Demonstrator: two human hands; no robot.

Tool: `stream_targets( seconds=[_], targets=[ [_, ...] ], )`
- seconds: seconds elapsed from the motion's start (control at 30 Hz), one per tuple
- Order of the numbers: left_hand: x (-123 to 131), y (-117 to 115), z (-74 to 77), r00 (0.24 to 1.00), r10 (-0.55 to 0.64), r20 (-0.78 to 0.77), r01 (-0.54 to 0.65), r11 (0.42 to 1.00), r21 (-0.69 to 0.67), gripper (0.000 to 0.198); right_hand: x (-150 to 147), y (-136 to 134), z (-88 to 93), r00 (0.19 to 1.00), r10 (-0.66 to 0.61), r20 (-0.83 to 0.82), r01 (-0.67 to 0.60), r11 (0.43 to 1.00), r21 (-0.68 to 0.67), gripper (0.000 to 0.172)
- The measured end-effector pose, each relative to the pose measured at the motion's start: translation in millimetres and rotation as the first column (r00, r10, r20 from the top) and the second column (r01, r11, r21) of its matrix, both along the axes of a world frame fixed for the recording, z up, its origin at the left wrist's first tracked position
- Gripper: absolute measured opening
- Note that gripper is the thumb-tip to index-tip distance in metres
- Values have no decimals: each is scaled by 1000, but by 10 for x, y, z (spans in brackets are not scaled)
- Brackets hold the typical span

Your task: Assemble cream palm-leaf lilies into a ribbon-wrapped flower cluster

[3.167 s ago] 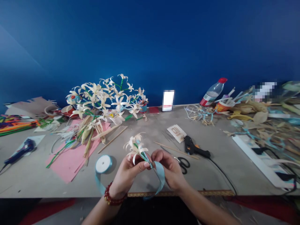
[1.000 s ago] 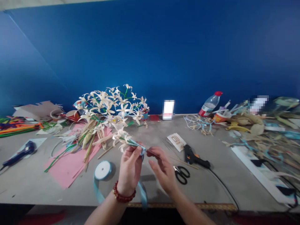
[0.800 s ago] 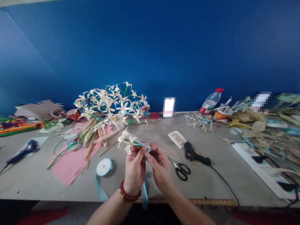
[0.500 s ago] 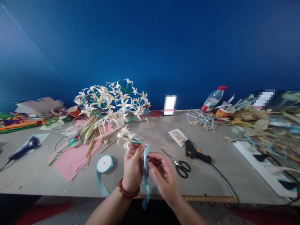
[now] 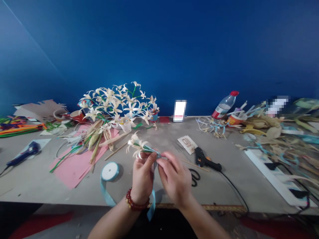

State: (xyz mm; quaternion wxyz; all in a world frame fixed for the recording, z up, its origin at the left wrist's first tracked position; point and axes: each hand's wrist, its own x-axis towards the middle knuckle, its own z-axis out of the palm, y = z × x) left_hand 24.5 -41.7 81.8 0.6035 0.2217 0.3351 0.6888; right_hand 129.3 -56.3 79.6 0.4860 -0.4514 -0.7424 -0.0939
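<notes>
My left hand, with a red bead bracelet at the wrist, is closed round the stems of a small bunch of white handmade flowers whose heads point left. Thumb and fingers of my right hand pinch the stem end, where light blue ribbon meets it. Below my hands the ribbon's tail hangs past the table edge. A spool of blue ribbon lies to the left with a loose strip trailing. Black-handled scissors lie right of my right hand, which covers their blades.
Behind the hands stands a large white flower arrangement. Pink paper lies at left, near a blue glue gun. To the right are a black glue gun with its cord, a power strip and a tilted bottle.
My right hand has moved up and left from the hanging ribbon to the stem end, meeting my left fingers. The ribbon tail has shifted left, and my right hand now hides the scissor blades.
</notes>
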Motion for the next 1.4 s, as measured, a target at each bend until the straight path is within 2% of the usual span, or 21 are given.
stream_targets(
  seconds=[0.1, 0.2, 0.37, 0.47, 0.53, 0.63, 0.77, 0.83, 0.97, 1.1, 1.27, 1.33, 1.4],
  targets=[
    [-11, -4, 6, 997, 24, -71, -23, 999, 22, 12, 39, -3, 47, 999, 33, 30, -34, 999, 25, 16],
    [-20, -9, 10, 992, 42, -116, -37, 998, 42, 11, 93, 10, 93, 991, 116, 73, -121, 991, 57, 17],
    [-38, 8, 6, 995, 20, -98, -12, 997, 81, 8, 160, 60, 124, 972, 177, 155, -192, 977, 89, 21],
    [-62, 23, -21, 993, 38, -116, -29, 996, 82, 9, 175, 66, 91, 973, 191, 130, -205, 974, 100, 18],
    [-83, 23, -56, 980, 80, -183, -62, 993, 100, 9, 177, 58, 74, 971, 224, 84, -232, 967, 106, 16],
    [-121, 5, -108, 927, 145, -346, -96, 983, 155, 7, 181, 42, 102, 963, 264, 52, -268, 958, 102, 13],
    [-178, -34, -108, 770, 207, -604, -87, 971, 222, 8, 209, 46, 191, 953, 294, 78, -300, 950, 83, 13],
    [-198, -49, -85, 706, 229, -670, -76, 966, 249, 9, 226, 56, 209, 945, 312, 95, -320, 944, 83, 12],
    [-207, -64, -70, 709, 235, -665, -68, 961, 268, 11, 242, 74, 201, 935, 340, 96, -348, 934, 82, 13],
    [-227, -64, -85, 727, 181, -662, -7, 967, 257, 9, 279, 96, 226, 912, 411, 1, -411, 911, 38, 15],
    [-271, -81, -29, 724, 112, -680, 78, 967, 243, 5, 405, 147, 250, 853, 475, -217, -507, 852, -130, 21],
    [-284, -85, 14, 736, 63, -674, 127, 965, 228, 5, 447, 176, 241, 824, 461, -328, -537, 820, -198, 19],
    [-294, -80, 55, 754, -1, -657, 193, 956, 221, 5, 467, 209, 224, 768, 441, -465, -597, 755, -271, 14]
  ],
)
